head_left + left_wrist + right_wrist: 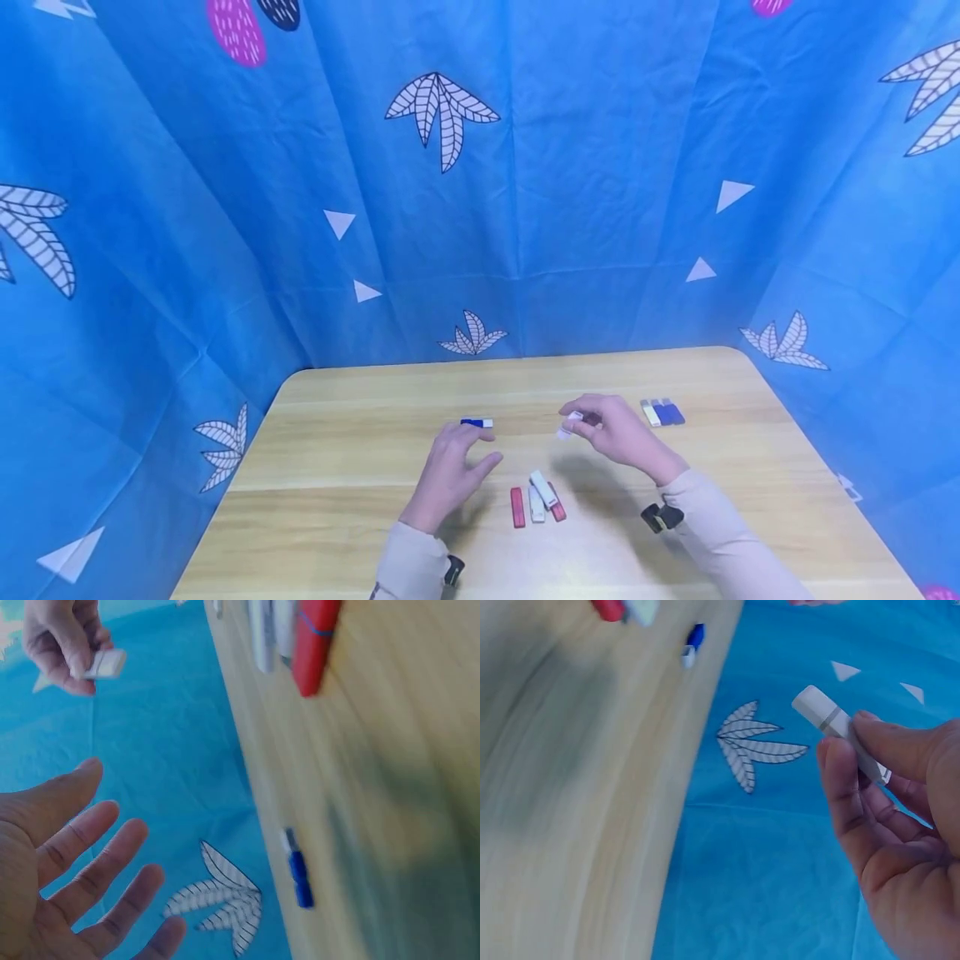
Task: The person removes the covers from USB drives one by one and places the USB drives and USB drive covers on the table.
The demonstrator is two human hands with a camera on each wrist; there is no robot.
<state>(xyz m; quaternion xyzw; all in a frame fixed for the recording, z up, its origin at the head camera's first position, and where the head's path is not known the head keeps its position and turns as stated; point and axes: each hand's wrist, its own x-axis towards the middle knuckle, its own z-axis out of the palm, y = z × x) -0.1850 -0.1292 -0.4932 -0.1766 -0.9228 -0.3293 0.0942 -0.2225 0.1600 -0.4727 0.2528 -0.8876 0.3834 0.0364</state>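
Note:
In the head view, my right hand (622, 429) is raised over the table's right half. It pinches a small white capped stick (826, 718), much like a USB stick, between thumb and fingertips; a grey band crosses the stick in the right wrist view. My left hand (448, 468), fingers spread, hovers left of the middle and holds nothing. Just beyond its fingertips lies a small blue stick with a white end (477, 423). Between the two forearms, red sticks (517, 507) and white sticks (537, 505) lie close together, one white piece resting across others.
At the back right, a row of white and blue sticks (673, 413) with greyish ends lies side by side. The wooden table (360, 400) has rounded far corners. A blue patterned curtain (585, 208) hangs behind it and along both sides.

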